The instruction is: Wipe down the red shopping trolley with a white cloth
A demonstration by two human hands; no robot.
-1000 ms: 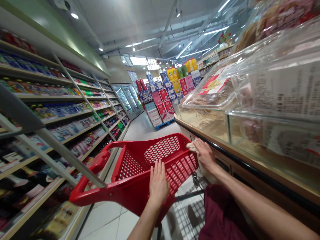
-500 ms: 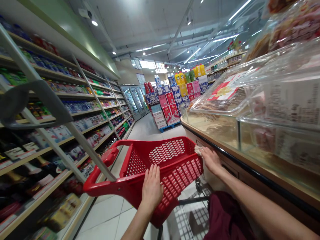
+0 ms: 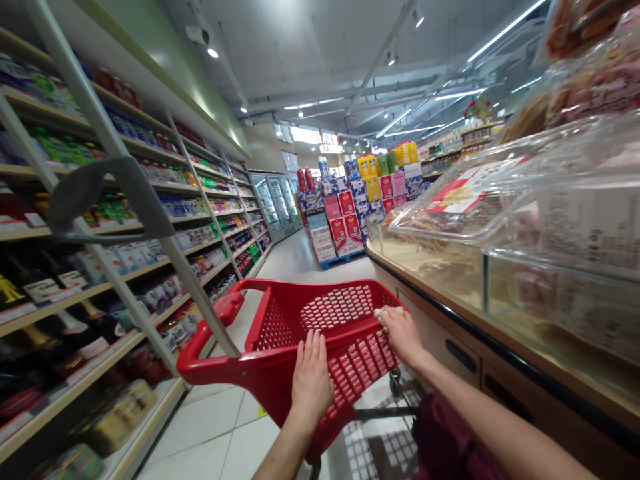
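Note:
A red plastic shopping cart (image 3: 273, 381) stands in front of me. Its perforated basket shows nothing inside. My left hand (image 3: 313, 381) lies against the near side of the cart, with its fingers stretched out over the rim. On the same rim, farther right, my right hand (image 3: 403, 335) presses a crumpled whitish cloth (image 3: 381, 313) under its fingers. The cloth is mostly covered by that hand, and whether it is fabric or paper I cannot tell.
Shelves (image 3: 195, 233) of bottles and packages line the left. A grey handle on metal poles (image 3: 113, 200) rises beside the cart. To the right stands a glass-edged counter (image 3: 425, 253) with clear plastic food boxes (image 3: 460, 190). Stacked drink cartons (image 3: 345, 217) stand ahead on a blue pallet.
My right hand has slid the cloth left along the cart's rim, away from the far corner. My left hand stays against the side. The whole view has shifted slightly.

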